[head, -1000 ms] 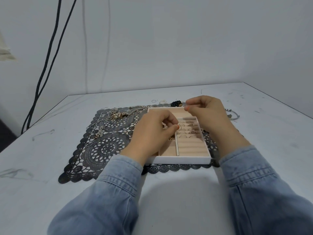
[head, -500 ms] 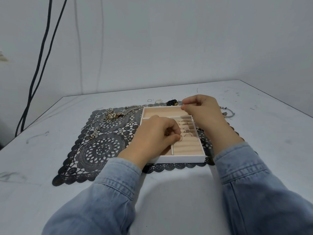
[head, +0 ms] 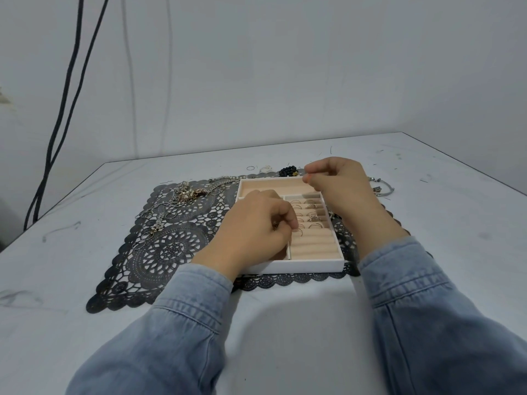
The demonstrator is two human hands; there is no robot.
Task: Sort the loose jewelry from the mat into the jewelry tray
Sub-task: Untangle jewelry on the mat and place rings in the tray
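Change: the left hand (head: 253,226) has come nearer along the ring rolls since a second ago. The right hand (head: 336,181) has kept its place over the far right corner.

Hidden or unclear: the left half of the jewelry tray (head: 308,266) lies under the left hand and wrist. The right forearm covers the tray's right wall. The right hand's fingers are curled, thumb and forefinger tips pressed together. Whether anything sits between them cannot be told. Both denim sleeves (head: 182,323) are cut off by the lower edge.

Surroundings: a black lace mat (head: 171,249) lies on a white table (head: 285,323). Tangled chain necklaces (head: 188,193) sit on the mat's far left. A black bead bracelet (head: 288,171) lies just beyond the tray. A silver bracelet (head: 383,188) lies on the table to the right. Black cables (head: 65,109) hang down the wall.

Task item: the left hand's fingertips pinch a thin ring (head: 301,231) against the middle of the beige rolls. Several seated rings (head: 313,216) stand in the slots beyond it. The tray is white outside and beige inside, and rests on the mat's right half.
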